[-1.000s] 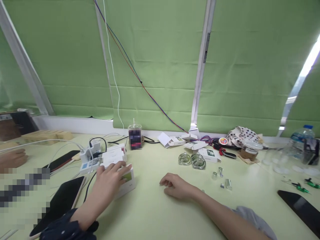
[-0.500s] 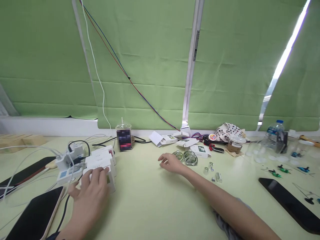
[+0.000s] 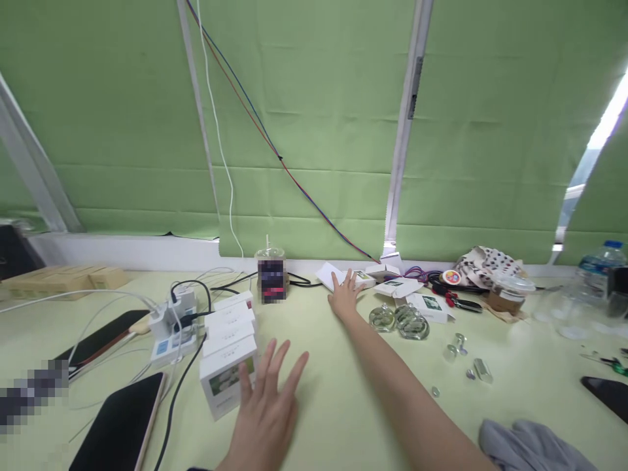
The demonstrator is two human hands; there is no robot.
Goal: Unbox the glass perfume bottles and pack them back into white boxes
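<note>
My left hand (image 3: pixel 267 409) is held with its fingers spread, just right of the nearest of several white boxes (image 3: pixel 228 379) standing in a row, whose front shows a green and white picture. A fingertip overlaps that box's edge; I cannot tell if it touches. Farther off, my right hand (image 3: pixel 344 299) reaches with fingers apart to an opened white carton (image 3: pixel 328 273) by the wall, and its fingertips overlap the carton. Right of that wrist lie rounded clear glass pieces (image 3: pixel 411 323), perhaps bottles. Other opened cartons (image 3: pixel 398 286) lie behind them.
A power strip (image 3: pixel 171 347) with chargers and cables sits left, beside a tablet (image 3: pixel 120 422). A drink cup (image 3: pixel 271 278) stands near the wall. At right are small clear caps (image 3: pixel 483 370), red-handled pliers (image 3: pixel 464 303), a food tub (image 3: pixel 507 294) and grey cloth (image 3: pixel 530 445).
My left hand has come off the white boxes and moved right, fingers spreading. My right hand has stretched forward to the opened carton. The view has swung left.
</note>
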